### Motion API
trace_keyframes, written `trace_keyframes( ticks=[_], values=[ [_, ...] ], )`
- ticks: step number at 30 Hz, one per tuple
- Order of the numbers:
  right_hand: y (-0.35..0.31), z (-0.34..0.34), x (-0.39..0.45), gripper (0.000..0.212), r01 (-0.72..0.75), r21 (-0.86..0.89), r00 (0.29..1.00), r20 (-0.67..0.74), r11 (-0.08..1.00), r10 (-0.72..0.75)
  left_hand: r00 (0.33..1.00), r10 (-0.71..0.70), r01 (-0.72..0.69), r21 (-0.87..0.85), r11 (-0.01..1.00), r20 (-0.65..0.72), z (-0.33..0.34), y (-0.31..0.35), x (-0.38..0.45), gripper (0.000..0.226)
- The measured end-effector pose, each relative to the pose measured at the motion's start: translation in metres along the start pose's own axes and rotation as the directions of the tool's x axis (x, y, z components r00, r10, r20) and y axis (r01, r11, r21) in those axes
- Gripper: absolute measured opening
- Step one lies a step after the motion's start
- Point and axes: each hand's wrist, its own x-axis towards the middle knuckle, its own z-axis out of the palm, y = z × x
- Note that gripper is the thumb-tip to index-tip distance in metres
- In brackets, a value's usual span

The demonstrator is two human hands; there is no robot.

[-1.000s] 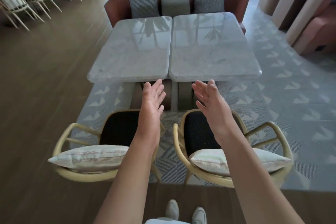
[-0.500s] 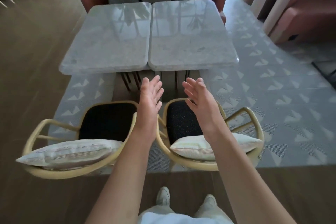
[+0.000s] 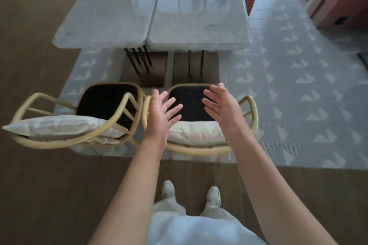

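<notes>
Wood floor (image 3: pixel 39 195) meeting patterned rug (image 3: pixel 298 105), 2 tables (image 3: pixel 199 16) standing side by side, 2 chairs (image 3: pixel 199 150), 2 cushions (image 3: pixel 59 127), left hand (image 3: pixel 159 113) and right hand (image 3: pixel 223 105) hovering, fingers spread, holding nothing.

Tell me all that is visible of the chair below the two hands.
The chair has a curved, pale yellow frame that looks like wood, with open armrests and a rounded back. Its seat is black with fine specks. A pale striped cushion lies at the back. It stands upright on the grey rug, facing the right table, close beside a second chair. The left hand and right hand, both open, hover over it; contact is unclear.
</notes>
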Motion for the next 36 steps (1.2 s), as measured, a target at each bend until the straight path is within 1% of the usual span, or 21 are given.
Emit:
trace_keyframes(
  ticks=[3,6,8,10,12,15,16,18,19,20,22,23,27,32,36],
  values=[
    [0.03,-0.026,-0.003,0.034,-0.014,-0.023,0.997,-0.079,1.0,0.013,0.991,-0.114,0.115,0.009,0.993,-0.064,-0.004,-0.034,-0.003,0.066],
    [0.064,-0.044,-0.005,0.026,-0.044,-0.025,0.982,-0.187,0.999,0.038,0.968,-0.225,0.228,0.012,0.974,-0.115,-0.011,-0.067,-0.003,0.055],
    [0.092,-0.054,-0.005,0.023,-0.129,0.006,0.954,-0.271,0.992,0.126,0.941,-0.313,0.317,0.009,0.949,-0.126,-0.021,-0.091,-0.002,0.046],
    [0.125,-0.063,-0.003,0.02,-0.22,0.037,0.917,-0.332,0.975,0.219,0.908,-0.383,0.384,-0.027,0.923,-0.169,-0.036,-0.115,0.003,0.038],
    [0.155,-0.072,0.001,0.022,-0.298,0.049,0.878,-0.378,0.953,0.294,0.876,-0.422,0.425,-0.041,0.904,-0.235,-0.053,-0.136,0.012,0.029],
    [0.182,-0.077,0.007,0.024,-0.354,0.073,0.833,-0.428,0.932,0.35,0.848,-0.448,0.456,-0.042,0.889,-0.284,-0.072,-0.157,0.021,0.018],
    [0.187,-0.075,0.008,0.021,-0.366,0.107,0.818,-0.436,0.924,0.375,0.84,-0.459,0.469,-0.038,0.883,-0.291,-0.077,-0.163,0.023,0.017],
    [0.195,-0.068,0.012,0.01,-0.379,0.196,0.801,-0.419,0.904,0.427,0.838,-0.466,0.477,-0.034,0.878,-0.284,-0.084,-0.173,0.028,0.02],
    [0.198,-0.064,0.014,0.009,-0.38,0.231,0.802,-0.399,0.896,0.443,0.842,-0.464,0.473,-0.036,0.88,-0.274,-0.085,-0.175,0.03,0.023],
    [0.201,-0.061,0.018,0.016,-0.379,0.253,0.805,-0.384,0.89,0.452,0.85,-0.462,0.468,-0.041,0.883,-0.254,-0.085,-0.177,0.034,0.024],
    [0.205,-0.057,0.025,0.035,-0.368,0.296,0.802,-0.378,0.881,0.462,0.861,-0.466,0.464,-0.062,0.884,-0.204,-0.082,-0.179,0.04,0.024],
    [0.206,-0.055,0.027,0.039,-0.361,0.311,0.796,-0.389,0.879,0.464,0.862,-0.474,0.469,-0.072,0.88,-0.182,-0.081,-0.18,0.042,0.026],
    [0.211,-0.049,0.032,0.043,-0.347,0.352,0.771,-0.42,0.869,0.478,0.854,-0.5,0.488,-0.112,0.865,-0.142,-0.078,-0.184,0.054,0.03],
    [0.218,-0.048,0.036,0.045,-0.338,0.39,0.776,-0.4,0.857,0.488,0.836,-0.538,0.51,-0.207,0.835,-0.111,-0.078,-0.183,0.069,0.03],
    [0.222,-0.046,0.041,0.048,-0.337,0.393,0.775,-0.4,0.855,0.489,0.842,-0.529,0.5,-0.213,0.839,-0.107,-0.083,-0.182,0.074,0.03]
  ],
)
